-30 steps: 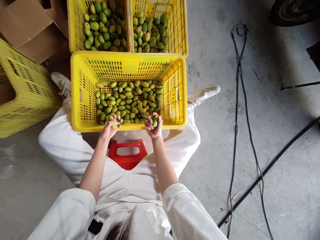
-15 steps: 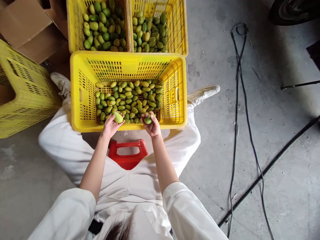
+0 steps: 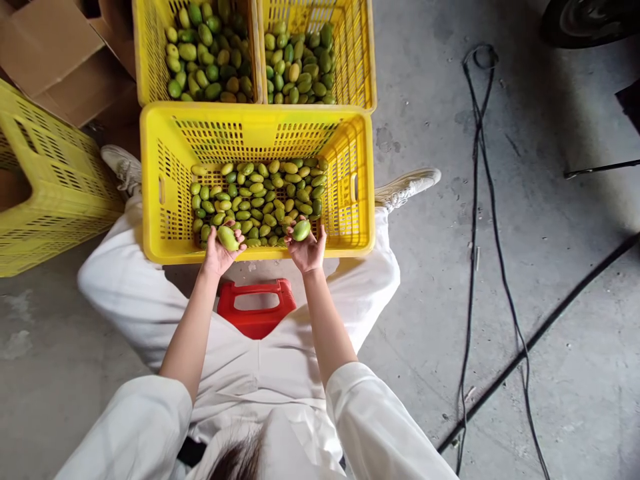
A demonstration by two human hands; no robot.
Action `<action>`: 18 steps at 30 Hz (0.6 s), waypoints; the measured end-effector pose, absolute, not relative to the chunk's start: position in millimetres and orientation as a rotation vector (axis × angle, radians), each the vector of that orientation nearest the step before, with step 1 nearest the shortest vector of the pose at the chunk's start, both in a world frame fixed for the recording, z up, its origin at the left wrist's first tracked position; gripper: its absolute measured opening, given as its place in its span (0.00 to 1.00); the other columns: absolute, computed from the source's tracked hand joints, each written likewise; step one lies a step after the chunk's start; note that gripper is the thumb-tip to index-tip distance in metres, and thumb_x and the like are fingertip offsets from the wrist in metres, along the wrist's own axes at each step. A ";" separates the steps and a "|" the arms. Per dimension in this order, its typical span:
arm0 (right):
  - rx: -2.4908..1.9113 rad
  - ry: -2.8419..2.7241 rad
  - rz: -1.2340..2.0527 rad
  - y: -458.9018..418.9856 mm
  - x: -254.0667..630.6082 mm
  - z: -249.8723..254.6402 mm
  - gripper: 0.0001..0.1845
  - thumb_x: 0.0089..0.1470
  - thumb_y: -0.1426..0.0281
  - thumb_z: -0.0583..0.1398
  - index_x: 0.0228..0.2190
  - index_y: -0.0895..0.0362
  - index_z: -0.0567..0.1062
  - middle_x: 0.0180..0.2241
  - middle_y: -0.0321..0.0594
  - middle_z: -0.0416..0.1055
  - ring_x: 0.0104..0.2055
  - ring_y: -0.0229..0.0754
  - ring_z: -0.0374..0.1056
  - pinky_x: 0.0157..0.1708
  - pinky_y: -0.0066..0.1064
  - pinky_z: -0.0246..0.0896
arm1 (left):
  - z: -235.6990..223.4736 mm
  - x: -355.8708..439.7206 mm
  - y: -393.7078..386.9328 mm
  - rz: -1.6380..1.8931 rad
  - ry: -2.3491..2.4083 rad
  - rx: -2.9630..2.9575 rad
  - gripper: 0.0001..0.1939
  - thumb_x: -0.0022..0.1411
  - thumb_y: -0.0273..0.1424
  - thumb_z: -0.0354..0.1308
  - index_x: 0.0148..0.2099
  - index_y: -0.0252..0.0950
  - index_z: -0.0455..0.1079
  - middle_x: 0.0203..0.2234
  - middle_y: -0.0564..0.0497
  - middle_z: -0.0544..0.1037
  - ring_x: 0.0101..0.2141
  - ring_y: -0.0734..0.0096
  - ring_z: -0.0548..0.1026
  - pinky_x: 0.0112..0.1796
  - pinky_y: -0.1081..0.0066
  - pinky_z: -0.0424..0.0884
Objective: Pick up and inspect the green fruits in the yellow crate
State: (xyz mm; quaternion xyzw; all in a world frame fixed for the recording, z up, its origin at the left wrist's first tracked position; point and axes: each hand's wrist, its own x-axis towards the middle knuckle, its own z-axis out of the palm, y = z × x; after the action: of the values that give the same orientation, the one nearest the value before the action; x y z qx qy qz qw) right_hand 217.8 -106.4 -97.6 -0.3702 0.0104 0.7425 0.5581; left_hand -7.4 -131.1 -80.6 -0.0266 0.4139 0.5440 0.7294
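Note:
My left hand (image 3: 215, 257) holds a yellow-green mango (image 3: 228, 238), its fingers curled around the fruit from below. In my right hand (image 3: 306, 253) a smaller green mango (image 3: 301, 231) rests on the fingers, with the palm turned up and the thumb held apart. Both hands are over the near rim of a yellow plastic crate (image 3: 260, 255). Many small green and yellowish mangoes (image 3: 257, 202) cover the crate's bottom just beyond the fingers.
Behind stand two more yellow crates, the left (image 3: 150, 60) and the right (image 3: 353, 40), both holding mangoes. Another yellow crate (image 3: 65, 167) and cardboard boxes (image 3: 50, 47) are at left. A red stool (image 3: 257, 327) shows between my legs. Black cables (image 3: 493, 193) lie on the floor at right.
My right hand has opened out and turned palm up, so more of its mango shows. My left hand has shifted slightly left and down, tilting its mango.

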 end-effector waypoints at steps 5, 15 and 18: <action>-0.924 0.010 1.727 -108.5 216.7 -103.3 0.06 0.60 0.60 0.63 0.38 0.47 0.75 0.37 0.32 0.75 0.40 0.39 0.73 0.38 0.31 0.72 | -84.3 -9.2 -135.6 1.242 0.914 -0.091 0.10 0.67 0.37 0.58 0.48 0.40 0.74 0.42 0.47 0.78 0.46 0.65 0.76 0.44 0.66 0.72; -0.816 0.095 1.747 -110.0 219.9 -90.6 0.05 0.58 0.67 0.65 0.33 0.50 0.73 0.28 0.29 0.68 0.21 0.30 0.55 0.14 0.18 0.53 | -83.9 -13.8 -137.4 1.227 0.799 -0.047 0.15 0.56 0.31 0.69 0.33 0.39 0.63 0.28 0.56 0.65 0.27 0.77 0.65 0.28 0.77 0.69; -0.800 0.075 1.740 -110.8 218.3 -90.9 0.05 0.61 0.64 0.61 0.33 0.51 0.74 0.25 0.29 0.67 0.20 0.31 0.55 0.14 0.18 0.53 | -82.4 -16.2 -136.4 1.187 0.868 -0.086 0.11 0.60 0.31 0.66 0.35 0.40 0.65 0.28 0.55 0.67 0.25 0.78 0.65 0.23 0.80 0.65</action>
State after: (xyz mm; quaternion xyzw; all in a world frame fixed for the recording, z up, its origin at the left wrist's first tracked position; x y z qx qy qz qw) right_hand 218.3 -110.8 -90.9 -0.3415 0.0322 0.7428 0.5750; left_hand -16.2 -136.4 -82.4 -0.0392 0.3958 0.5415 0.7407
